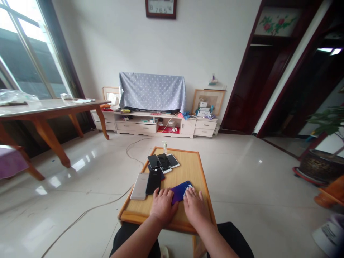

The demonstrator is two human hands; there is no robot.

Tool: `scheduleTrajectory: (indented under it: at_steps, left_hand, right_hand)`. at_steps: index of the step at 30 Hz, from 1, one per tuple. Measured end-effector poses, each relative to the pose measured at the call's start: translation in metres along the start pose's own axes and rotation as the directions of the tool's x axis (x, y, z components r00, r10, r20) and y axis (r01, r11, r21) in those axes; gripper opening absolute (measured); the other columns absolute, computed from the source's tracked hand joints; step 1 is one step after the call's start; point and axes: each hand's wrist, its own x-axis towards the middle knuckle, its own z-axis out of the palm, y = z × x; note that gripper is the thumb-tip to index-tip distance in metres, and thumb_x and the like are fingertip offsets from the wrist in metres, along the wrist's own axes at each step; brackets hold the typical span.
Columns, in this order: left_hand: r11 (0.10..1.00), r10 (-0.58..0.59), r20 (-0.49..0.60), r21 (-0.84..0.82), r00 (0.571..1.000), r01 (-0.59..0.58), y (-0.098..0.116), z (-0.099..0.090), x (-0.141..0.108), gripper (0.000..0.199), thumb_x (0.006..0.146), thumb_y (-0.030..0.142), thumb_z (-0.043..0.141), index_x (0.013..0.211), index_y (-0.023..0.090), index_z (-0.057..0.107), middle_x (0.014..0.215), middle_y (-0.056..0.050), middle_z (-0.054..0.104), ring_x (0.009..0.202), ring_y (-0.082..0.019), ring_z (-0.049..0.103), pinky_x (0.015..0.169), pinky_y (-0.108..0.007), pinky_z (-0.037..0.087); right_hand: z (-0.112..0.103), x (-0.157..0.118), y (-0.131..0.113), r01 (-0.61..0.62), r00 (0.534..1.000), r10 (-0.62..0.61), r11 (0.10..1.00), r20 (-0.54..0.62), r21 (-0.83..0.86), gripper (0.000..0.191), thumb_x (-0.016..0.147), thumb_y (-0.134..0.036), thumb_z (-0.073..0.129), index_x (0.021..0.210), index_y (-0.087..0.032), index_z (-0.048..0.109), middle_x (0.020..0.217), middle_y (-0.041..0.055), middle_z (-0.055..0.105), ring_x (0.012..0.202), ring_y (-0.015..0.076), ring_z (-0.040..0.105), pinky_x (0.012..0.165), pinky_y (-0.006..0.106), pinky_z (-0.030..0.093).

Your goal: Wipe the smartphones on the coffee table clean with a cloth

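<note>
A blue-purple smartphone (179, 192) lies back up on the small wooden table (185, 168). My left hand (163, 206) grips its left end, thumb at the near edge and fingers along the side. Over its right end, my right hand (195, 206) presses a small white cloth (186, 192) onto the back; most of the cloth is hidden under the fingers. To the left lie a black phone (154, 181) and a pale gold phone (139, 186), both back up. Beyond them several more phones (163, 161) overlap in a loose pile.
A small clear pump bottle (165, 147) stands at the table's far edge. A cable (91, 209) runs over the tiled floor on the left. Farther off are a low TV cabinet (137, 127), a larger table (53, 107) and a potted plant (319, 165).
</note>
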Motion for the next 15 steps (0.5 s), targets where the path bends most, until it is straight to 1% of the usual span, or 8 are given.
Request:
scheduleTrajectory:
  at_steps: [2,4,6,8,10,12,13,15]
  left_hand:
    - [1.0,-0.006,0.004,-0.004,1.0,0.006,0.0,-0.001,0.0,0.026,0.089,0.042,0.056,0.109,0.027,0.06,0.126,-0.006,0.064,0.119,-0.028,0.055,0.114,-0.051,0.025]
    - [1.0,-0.007,0.009,-0.007,1.0,0.008,-0.001,-0.001,-0.001,0.024,0.09,0.042,0.054,0.108,0.027,0.06,0.126,-0.006,0.065,0.119,-0.028,0.055,0.112,-0.049,0.027]
    - [1.0,-0.007,0.015,-0.007,1.0,0.007,0.0,-0.003,-0.002,0.024,0.09,0.042,0.053,0.109,0.028,0.06,0.126,-0.006,0.065,0.119,-0.027,0.055,0.111,-0.048,0.028]
    - [1.0,-0.005,0.022,-0.006,1.0,0.005,0.0,-0.005,-0.002,0.026,0.09,0.044,0.053,0.11,0.028,0.059,0.127,-0.006,0.064,0.12,-0.028,0.054,0.111,-0.048,0.028]
    - [1.0,-0.006,0.03,-0.007,1.0,0.006,0.001,-0.007,-0.002,0.028,0.09,0.044,0.054,0.112,0.028,0.06,0.13,-0.007,0.063,0.121,-0.028,0.054,0.111,-0.048,0.028]
    - [1.0,-0.01,0.037,-0.01,0.999,0.01,0.001,-0.009,-0.002,0.029,0.089,0.044,0.054,0.112,0.027,0.06,0.132,-0.007,0.062,0.122,-0.029,0.054,0.111,-0.048,0.028]
    - [1.0,-0.013,0.039,-0.014,0.999,0.013,0.001,-0.009,-0.002,0.028,0.089,0.044,0.054,0.111,0.027,0.061,0.132,-0.008,0.062,0.122,-0.029,0.054,0.111,-0.048,0.028]
    - [1.0,-0.018,0.037,-0.024,0.999,0.019,0.001,-0.01,-0.003,0.026,0.091,0.043,0.05,0.109,0.027,0.062,0.128,-0.008,0.064,0.121,-0.028,0.055,0.112,-0.047,0.028]
  right_hand:
    - [0.007,-0.004,-0.009,0.065,0.997,-0.066,0.998,0.031,0.026,0.05,0.102,-0.027,0.031,0.146,-0.018,0.052,0.155,0.0076,0.045,0.148,0.0224,0.032,0.124,0.043,0.019]
    - [0.011,-0.007,-0.014,0.127,0.99,-0.131,0.99,0.056,0.069,0.05,0.101,-0.025,0.03,0.147,-0.02,0.052,0.156,0.0051,0.045,0.149,0.0201,0.032,0.123,0.039,0.02]
    - [0.01,-0.005,-0.012,0.125,0.989,-0.131,0.988,0.067,0.09,0.05,0.101,-0.024,0.03,0.146,-0.024,0.052,0.155,0.0031,0.046,0.148,0.0188,0.033,0.124,0.042,0.016]
    - [0.005,0.001,-0.006,0.066,0.996,-0.071,0.995,0.062,0.076,0.049,0.101,-0.024,0.03,0.144,-0.027,0.053,0.155,0.0021,0.047,0.147,0.0188,0.034,0.124,0.048,0.013]
    - [0.001,0.009,-0.001,0.004,0.999,-0.007,0.998,0.046,0.059,0.049,0.102,-0.025,0.029,0.143,-0.026,0.054,0.154,0.0045,0.048,0.147,0.0214,0.036,0.123,0.055,0.01]
    - [-0.001,0.015,-0.004,-0.014,0.999,0.012,0.998,0.034,0.054,0.049,0.103,-0.028,0.027,0.143,-0.024,0.055,0.153,0.008,0.048,0.147,0.0249,0.036,0.122,0.059,0.01]
    - [-0.001,0.018,-0.009,-0.003,0.999,0.001,0.998,0.037,0.055,0.049,0.103,-0.03,0.026,0.142,-0.024,0.056,0.153,0.0081,0.049,0.147,0.0254,0.036,0.122,0.059,0.011]
    - [0.001,0.02,-0.02,0.044,0.997,-0.047,0.997,0.058,0.065,0.049,0.104,-0.034,0.026,0.141,-0.027,0.057,0.152,0.0051,0.051,0.146,0.0234,0.036,0.123,0.053,0.013]
